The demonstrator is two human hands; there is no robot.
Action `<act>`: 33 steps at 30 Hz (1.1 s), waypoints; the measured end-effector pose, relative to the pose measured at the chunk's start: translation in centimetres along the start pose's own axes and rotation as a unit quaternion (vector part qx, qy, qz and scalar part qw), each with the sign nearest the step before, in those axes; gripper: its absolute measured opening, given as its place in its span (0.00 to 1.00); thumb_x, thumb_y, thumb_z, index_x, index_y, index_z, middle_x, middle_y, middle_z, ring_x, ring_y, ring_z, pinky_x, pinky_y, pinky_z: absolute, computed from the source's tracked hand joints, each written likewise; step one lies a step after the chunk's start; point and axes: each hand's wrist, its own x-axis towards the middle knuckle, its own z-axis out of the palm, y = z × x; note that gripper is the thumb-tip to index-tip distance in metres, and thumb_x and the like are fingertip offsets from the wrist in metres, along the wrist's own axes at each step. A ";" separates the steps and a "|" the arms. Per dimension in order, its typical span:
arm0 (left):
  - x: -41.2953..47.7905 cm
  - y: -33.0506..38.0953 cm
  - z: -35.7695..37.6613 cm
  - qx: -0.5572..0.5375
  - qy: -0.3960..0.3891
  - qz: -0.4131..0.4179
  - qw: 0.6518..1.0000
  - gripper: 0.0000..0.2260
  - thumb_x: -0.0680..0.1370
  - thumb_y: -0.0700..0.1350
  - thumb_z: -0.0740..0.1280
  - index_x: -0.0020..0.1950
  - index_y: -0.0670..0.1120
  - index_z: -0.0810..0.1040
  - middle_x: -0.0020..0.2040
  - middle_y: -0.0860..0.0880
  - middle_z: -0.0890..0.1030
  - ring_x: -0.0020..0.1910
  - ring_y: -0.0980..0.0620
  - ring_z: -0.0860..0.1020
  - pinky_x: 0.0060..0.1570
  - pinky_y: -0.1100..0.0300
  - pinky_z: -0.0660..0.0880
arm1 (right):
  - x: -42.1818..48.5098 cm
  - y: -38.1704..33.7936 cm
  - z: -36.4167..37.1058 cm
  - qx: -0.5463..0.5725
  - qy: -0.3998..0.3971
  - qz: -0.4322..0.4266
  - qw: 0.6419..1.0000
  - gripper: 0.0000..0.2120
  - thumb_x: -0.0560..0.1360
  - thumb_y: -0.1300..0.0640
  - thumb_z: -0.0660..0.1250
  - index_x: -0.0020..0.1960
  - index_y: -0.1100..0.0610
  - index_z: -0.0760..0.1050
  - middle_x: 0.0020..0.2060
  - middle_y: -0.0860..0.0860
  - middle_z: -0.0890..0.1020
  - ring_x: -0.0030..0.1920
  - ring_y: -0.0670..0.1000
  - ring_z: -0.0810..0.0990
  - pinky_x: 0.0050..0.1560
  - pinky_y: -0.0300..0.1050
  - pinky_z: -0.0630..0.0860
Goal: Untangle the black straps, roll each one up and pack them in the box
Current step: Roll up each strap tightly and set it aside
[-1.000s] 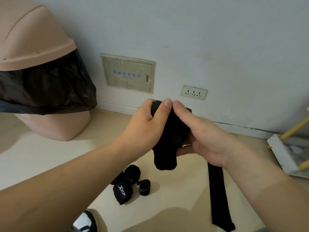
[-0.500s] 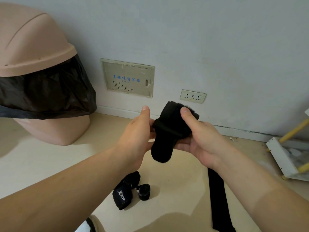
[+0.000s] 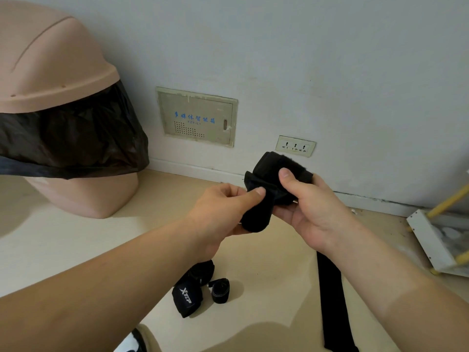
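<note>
The bin (image 3: 58, 97), lined in black, stands at left on the floor (image 3: 50, 250) against the wall. A long black tail (image 3: 332, 301) drops from under the right wrist to the bottom edge of the view. It seems to be the unrolled rest of the strap in hand.

The right hand (image 3: 317, 212) grips the roll (image 3: 276, 168) in front of the wall, thumb on top and fingers beneath. The left hand (image 3: 218, 212) pinches a loose flap (image 3: 256, 219) that hangs from the roll's near side, thumb against forefinger. Below the left forearm lie a logo roll (image 3: 187, 298) and, just beside it, a small roll (image 3: 220, 290). The box is not in view.

Rolling looks about midway. To do it well:
- Lay the flap flat against the core so it makes no bulge.
- Let the right thumb clamp each turn while the left hand feeds the next.
- Keep the tail taut and its edges square to the roll, or the coil will cone and spring loose.
</note>
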 end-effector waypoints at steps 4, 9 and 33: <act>0.0 0.1 0.0 0.011 -0.019 -0.002 1.000 0.09 0.83 0.43 0.71 0.46 0.41 0.75 0.44 0.40 0.85 0.42 0.48 0.86 0.44 0.56 0.85 | 0.1 0.0 -0.2 0.006 0.003 0.001 1.000 0.16 0.83 0.59 0.71 0.68 0.59 0.74 0.58 0.59 0.87 0.51 0.59 0.90 0.48 0.58 0.87; 0.1 0.8 -0.4 0.021 -0.016 -0.007 1.000 0.07 0.80 0.35 0.69 0.43 0.42 0.74 0.42 0.42 0.77 0.44 0.44 0.78 0.42 0.56 0.78 | 0.3 -0.2 -0.6 -0.026 0.004 -0.024 0.999 0.14 0.82 0.62 0.72 0.65 0.56 0.74 0.57 0.58 0.86 0.52 0.60 0.89 0.49 0.60 0.87; 0.2 1.2 -1.0 0.006 0.051 0.004 0.999 0.24 0.72 0.50 0.82 0.63 0.48 0.77 0.52 0.44 0.88 0.45 0.46 0.87 0.45 0.50 0.81 | -0.7 0.4 0.3 -0.109 -0.138 -0.029 0.984 0.19 0.66 0.60 0.78 0.54 0.55 0.77 0.50 0.53 0.82 0.47 0.49 0.85 0.48 0.51 0.85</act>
